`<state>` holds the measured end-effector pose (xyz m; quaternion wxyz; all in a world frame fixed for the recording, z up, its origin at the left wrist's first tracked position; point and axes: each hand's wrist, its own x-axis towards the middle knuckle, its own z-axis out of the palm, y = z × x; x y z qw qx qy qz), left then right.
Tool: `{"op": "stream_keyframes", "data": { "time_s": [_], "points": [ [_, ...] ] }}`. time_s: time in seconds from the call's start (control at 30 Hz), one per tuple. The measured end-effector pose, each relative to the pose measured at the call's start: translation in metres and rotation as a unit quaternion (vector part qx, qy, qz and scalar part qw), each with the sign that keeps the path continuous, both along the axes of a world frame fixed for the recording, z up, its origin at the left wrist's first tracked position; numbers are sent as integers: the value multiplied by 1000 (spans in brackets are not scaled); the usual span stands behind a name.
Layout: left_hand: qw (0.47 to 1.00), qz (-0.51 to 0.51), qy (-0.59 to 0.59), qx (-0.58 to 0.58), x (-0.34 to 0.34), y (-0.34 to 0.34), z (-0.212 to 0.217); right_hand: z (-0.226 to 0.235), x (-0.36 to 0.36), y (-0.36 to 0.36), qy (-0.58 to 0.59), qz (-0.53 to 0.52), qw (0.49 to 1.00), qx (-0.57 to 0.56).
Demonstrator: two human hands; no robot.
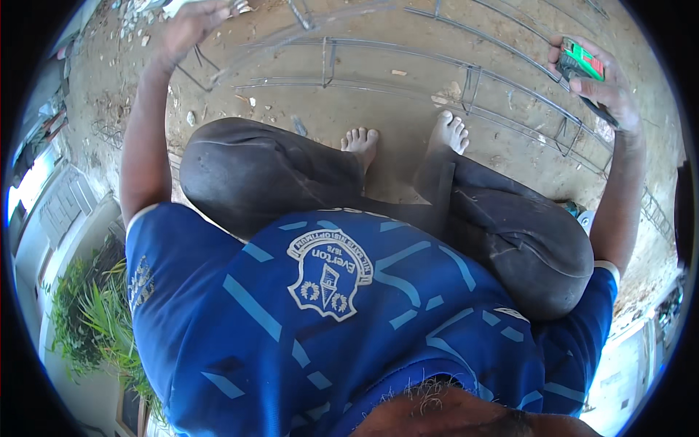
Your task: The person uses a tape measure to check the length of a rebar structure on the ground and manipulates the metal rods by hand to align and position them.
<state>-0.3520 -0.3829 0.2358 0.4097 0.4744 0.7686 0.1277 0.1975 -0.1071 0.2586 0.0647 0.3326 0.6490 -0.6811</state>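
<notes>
At the upper right, my right hand is wrapped round a green and black tape measure, with a dark strap hanging below it. My left hand reaches out at the upper left, fingers drawn together. Something small and shiny shows at its fingertips, too cut off by the picture's edge to make out. Between the hands runs a long cage of thin steel bars with square stirrups. Its left part is smeared by motion below my left hand. The right hand is close to the cage's right end.
My bare feet rest on the dirt ground, just this side of the cage. Stones and scraps lie scattered about. More steel bars cross the top right. Green plants grow by a pale wall at the left.
</notes>
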Motion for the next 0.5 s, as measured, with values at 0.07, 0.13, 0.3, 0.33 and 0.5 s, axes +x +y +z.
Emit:
{"op": "stream_keyframes", "data": {
  "time_s": [0.07, 0.13, 0.3, 0.33, 0.5],
  "points": [
    [997, 50, -32, -41, 4, -39, 4, -1, -24, 15, -4, 61, 998, 21],
    [994, 42, -80, -59, 7, -55, -12, 0, -45, 29, -34, 94, 994, 44],
    [988, -143, -48, -42, 59, -36, -26, 22, -129, 24, -5, 89, 988, 129],
    [988, -142, -56, -37, 75, -34, -42, 24, -129, 15, -13, 91, 987, 132],
    [954, -254, -126, -99, 144, 25, -58, 53, -117, -8, -41, 58, 990, 120]
  ]
}}
